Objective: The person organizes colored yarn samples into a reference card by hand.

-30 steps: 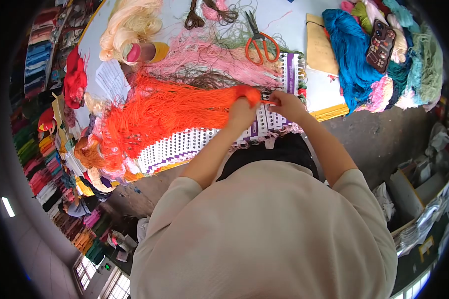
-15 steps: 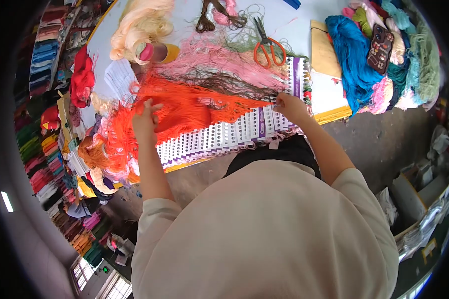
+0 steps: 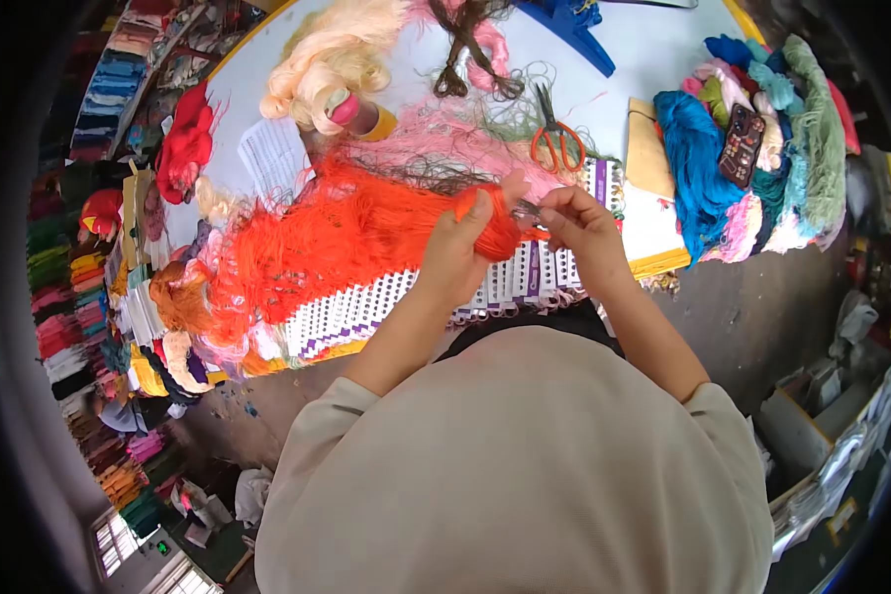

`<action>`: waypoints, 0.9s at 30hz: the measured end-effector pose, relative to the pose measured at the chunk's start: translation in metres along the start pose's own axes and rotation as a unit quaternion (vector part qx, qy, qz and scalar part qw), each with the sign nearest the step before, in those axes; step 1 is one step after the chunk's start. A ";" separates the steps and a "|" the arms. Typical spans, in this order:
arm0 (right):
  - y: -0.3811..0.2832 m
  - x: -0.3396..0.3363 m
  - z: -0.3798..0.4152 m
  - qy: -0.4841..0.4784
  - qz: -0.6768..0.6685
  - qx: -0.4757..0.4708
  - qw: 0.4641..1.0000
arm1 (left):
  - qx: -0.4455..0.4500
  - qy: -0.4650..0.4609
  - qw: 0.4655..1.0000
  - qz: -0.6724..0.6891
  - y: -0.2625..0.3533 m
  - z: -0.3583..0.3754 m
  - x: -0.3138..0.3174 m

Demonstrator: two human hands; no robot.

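My left hand (image 3: pixel 455 247) grasps the orange thread (image 3: pixel 356 223) at the centre of the frame, and my right hand (image 3: pixel 584 236) pinches beside it.

My left fingers are closed around the gathered right end of this thread, while its loose strands spread toward the left of the frame; my right fingertips are pressed on a small dark thing (image 3: pixel 526 209), too small for me to name. Under the thread lie white cards with rows of holes (image 3: pixel 358 310). Just above my right hand are the scissors (image 3: pixel 558 147) with orange handles, lying on pink threads (image 3: pixel 436 127). Farther out, a phone (image 3: pixel 741 147) rests upon yarn in the upper right, near the blue skein (image 3: pixel 691 163); a pale cream skein (image 3: pixel 332 64) lies at upper left.
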State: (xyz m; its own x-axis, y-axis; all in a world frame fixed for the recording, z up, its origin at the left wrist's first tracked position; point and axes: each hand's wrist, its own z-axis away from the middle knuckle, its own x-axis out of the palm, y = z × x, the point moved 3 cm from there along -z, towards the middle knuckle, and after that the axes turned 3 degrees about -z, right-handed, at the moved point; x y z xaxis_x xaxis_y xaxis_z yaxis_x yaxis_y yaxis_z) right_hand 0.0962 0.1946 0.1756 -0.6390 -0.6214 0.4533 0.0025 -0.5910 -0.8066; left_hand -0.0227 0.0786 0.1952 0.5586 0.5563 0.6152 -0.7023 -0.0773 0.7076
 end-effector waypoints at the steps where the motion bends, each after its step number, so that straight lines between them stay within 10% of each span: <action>1: -0.007 0.008 0.004 -0.015 0.026 0.003 1.000 | 0.003 -0.006 1.000 0.000 0.000 0.002 0.002; 27: 0.006 0.036 0.037 -0.032 -0.095 0.049 0.994 | 0.023 -0.023 0.999 -0.040 0.007 0.040 0.008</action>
State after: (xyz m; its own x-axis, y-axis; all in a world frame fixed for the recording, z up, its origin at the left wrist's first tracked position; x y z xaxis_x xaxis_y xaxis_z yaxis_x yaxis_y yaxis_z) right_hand 0.1020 0.1497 0.2012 -0.5847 -0.5236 0.6197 -0.0360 -0.7464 -0.6645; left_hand -0.0056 0.0492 0.2194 0.6331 0.5230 0.5706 -0.6336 -0.0734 0.7702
